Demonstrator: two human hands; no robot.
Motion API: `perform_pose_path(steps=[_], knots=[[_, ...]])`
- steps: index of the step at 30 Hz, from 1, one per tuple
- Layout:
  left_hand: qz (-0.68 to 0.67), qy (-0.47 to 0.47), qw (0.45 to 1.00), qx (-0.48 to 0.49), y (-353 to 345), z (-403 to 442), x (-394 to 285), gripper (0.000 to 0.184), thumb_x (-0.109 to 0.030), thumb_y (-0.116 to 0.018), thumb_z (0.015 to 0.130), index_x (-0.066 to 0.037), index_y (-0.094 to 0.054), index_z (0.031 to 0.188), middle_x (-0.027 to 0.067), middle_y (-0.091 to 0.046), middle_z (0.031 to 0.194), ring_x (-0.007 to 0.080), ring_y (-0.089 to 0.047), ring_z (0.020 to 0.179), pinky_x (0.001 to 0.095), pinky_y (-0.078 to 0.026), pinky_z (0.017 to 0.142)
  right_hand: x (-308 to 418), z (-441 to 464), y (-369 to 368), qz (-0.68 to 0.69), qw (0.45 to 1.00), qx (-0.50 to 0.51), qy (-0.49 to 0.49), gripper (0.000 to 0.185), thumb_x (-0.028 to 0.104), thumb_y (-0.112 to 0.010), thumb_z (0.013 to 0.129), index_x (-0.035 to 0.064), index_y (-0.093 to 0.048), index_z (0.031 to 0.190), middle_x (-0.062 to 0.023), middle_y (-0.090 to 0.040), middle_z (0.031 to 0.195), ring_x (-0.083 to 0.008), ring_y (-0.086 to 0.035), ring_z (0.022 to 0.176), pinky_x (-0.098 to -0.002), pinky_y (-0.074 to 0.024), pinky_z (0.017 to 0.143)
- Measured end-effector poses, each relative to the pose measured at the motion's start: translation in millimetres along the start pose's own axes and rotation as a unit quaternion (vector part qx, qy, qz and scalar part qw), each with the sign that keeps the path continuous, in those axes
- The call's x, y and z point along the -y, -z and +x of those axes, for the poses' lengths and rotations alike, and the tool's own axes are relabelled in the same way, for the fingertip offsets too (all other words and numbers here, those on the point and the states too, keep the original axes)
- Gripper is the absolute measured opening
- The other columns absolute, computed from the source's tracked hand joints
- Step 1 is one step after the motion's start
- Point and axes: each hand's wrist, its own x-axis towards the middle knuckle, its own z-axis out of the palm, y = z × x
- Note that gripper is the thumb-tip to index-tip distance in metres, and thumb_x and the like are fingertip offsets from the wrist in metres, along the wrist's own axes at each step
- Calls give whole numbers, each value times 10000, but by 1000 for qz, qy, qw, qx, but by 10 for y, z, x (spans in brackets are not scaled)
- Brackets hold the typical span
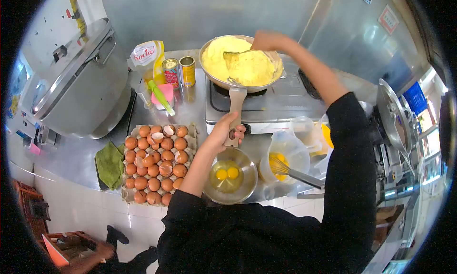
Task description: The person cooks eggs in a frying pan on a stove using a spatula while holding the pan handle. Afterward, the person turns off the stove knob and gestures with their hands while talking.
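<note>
A wide frying pan (205,67) holding a thick yellow mixture (259,64) sits on the gas stove. My left hand (226,131) is closed round its pale handle (236,100). Over the pan's far right side, my right hand (267,41) grips a metal spoon (231,55), whose head is partly in the mixture. Just below my left hand stands a metal bowl (247,186) with two egg yolks (227,173) in clear egg white. To its right, a plastic jug (293,148) holds more yolk and a whisk (304,178).
A tray of brown eggs and shells (153,164) lies left, beside a green cloth (110,164). Two cans (187,72), a pouch (151,60) and a green-handled tool (161,97) stand behind it. A big pot (81,83) fills the far left. Another person's hand (102,250) shows lower left.
</note>
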Motion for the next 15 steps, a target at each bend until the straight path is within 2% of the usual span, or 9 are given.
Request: perform_pose_path(steps=[1, 3, 5, 7, 10, 15], knots=[[0, 5, 1000, -1, 0, -7, 5, 195, -327, -409, 845, -169, -312, 909, -35, -361, 596, 53, -351, 448, 220, -368, 431, -62, -65, 160, -4, 999, 43, -12, 235, 184, -554, 666, -9, -608, 788, -152, -605, 751, -244, -589, 679, -346, -439, 577], [-5, 9, 1000, -2, -9, 3, -17, 192, -324, -410, 845, -170, -315, 910, -32, -365, 594, 54, -351, 440, 223, -367, 428, -162, -361, 419, 16, 1000, 6, 22, 238, 201, -569, 672, 16, -614, 816, -108, -622, 761, -208, -591, 699, -319, -441, 598], [-2, 3, 1000, 3, -24, -4, -25, 196, -327, -412, 844, -171, -315, 912, -31, -364, 592, 55, -352, 436, 228, -368, 425, -112, -771, 655, 19, 999, 5, 43, 202, 168, -553, 693, 39, -624, 832, -99, -625, 780, -204, -590, 709, -316, -443, 629], [2, 2, 1000, 7, -22, -3, -27, 202, -333, -414, 843, -171, -316, 913, -31, -364, 591, 55, -355, 435, 231, -371, 422, 57, -1152, 804, 13, 999, 30, 20, 192, 154, -545, 707, 49, -628, 844, -116, -617, 796, -226, -587, 746, -327, -448, 651], [7, 7, 1000, 8, -12, 8, -10, 214, -345, -417, 841, -170, -316, 912, -34, -362, 591, 54, -357, 437, 231, -373, 421, 318, -1445, 689, -3, 998, 62, 16, 211, 122, -530, 700, 45, -622, 874, -135, -607, 786, -267, -578, 778, -356, -447, 676], [29, -2, 1000, 12, -20, -14, -22, 213, -347, -406, 842, -168, -316, 913, -42, -355, 588, 43, -349, 438, 214, -372, 423, 556, -1158, 141, -54, 997, 13, 46, 209, 42, -470, 669, 4, -611, 819, -190, -583, 736, -327, -574, 706, -403, -453, 633]])
